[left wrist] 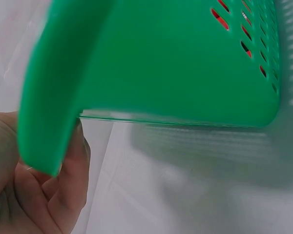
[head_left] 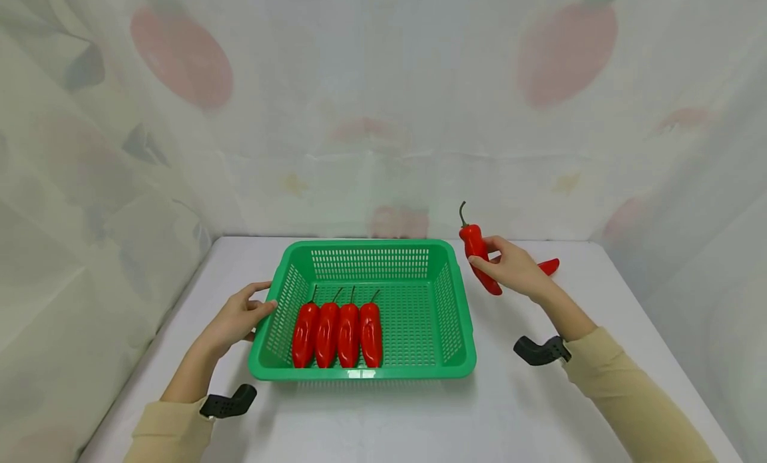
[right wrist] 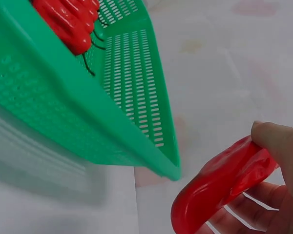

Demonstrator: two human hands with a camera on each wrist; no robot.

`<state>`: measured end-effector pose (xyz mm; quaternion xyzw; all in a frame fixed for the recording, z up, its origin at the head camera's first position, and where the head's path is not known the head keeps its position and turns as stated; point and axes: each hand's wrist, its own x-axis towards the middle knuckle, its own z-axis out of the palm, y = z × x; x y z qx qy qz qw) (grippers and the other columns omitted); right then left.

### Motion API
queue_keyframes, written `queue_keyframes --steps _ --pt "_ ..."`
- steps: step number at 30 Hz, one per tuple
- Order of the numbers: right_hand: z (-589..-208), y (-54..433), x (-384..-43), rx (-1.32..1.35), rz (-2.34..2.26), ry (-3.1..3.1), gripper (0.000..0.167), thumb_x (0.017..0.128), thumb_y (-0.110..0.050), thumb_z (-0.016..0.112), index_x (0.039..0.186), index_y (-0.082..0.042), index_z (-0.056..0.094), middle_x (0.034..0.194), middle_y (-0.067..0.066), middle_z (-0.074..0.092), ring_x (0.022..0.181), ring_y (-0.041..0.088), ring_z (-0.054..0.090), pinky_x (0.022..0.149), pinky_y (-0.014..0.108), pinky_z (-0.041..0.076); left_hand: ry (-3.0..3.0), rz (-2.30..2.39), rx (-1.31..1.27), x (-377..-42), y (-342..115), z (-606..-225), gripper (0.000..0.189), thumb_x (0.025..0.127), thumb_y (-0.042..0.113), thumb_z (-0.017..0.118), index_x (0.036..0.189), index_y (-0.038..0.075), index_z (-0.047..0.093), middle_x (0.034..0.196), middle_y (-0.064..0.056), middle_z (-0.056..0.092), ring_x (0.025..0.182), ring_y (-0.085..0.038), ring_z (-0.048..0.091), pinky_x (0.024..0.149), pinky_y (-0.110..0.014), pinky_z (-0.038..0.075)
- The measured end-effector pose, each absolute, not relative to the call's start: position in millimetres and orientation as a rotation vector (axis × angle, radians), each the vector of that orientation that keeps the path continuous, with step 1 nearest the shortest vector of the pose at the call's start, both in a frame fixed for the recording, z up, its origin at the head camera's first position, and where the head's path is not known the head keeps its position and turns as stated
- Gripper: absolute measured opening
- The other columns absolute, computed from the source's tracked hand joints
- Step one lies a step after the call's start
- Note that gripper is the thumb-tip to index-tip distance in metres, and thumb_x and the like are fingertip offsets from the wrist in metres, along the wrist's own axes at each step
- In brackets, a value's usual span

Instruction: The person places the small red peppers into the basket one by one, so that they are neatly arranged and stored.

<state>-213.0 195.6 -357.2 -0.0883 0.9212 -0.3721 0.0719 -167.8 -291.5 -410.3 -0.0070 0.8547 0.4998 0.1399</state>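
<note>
My left hand (head_left: pixel 236 316) grips the left rim of a green plastic basket (head_left: pixel 413 372), thumb over the edge and fingers below it. Several red chili peppers (head_left: pixel 326 333) lie side by side in the basket's left half, their stems pointing away from me. To the right of the basket, my right hand (head_left: pixel 509 266) pinches another red chili pepper (head_left: pixel 476 246) between thumb and fingers. That pepper is tilted, with its dark curved stem up and its tip toward the table. In the right wrist view the held pepper (right wrist: pixel 219 183) appears beside the basket's corner.
One more red chili pepper (head_left: pixel 548 266) lies on the white table (head_left: pixel 383 423) behind my right hand, partly hidden by it. A pale curtain with faded fruit prints (head_left: pixel 383 116) hangs behind the table and along both sides. Each wrist carries a black camera mount (head_left: pixel 229 404).
</note>
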Motion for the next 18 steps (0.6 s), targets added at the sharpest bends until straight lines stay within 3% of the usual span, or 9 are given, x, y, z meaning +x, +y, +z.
queue_keyframes --steps 18 --pt "-354.3 157.1 -213.8 -0.274 -1.201 2.654 0.060 0.088 -0.043 0.058 0.130 -0.004 0.042 0.117 0.014 0.054 0.093 0.025 0.059 0.072 0.035 0.055 2.475 1.444 -0.022 -167.6 -291.4 -410.8 0.062 0.094 0.027 0.053 0.144 0.007 0.022 0.095 -0.021 0.062 0.071 -0.024 0.066 0.059 -0.040 0.056"
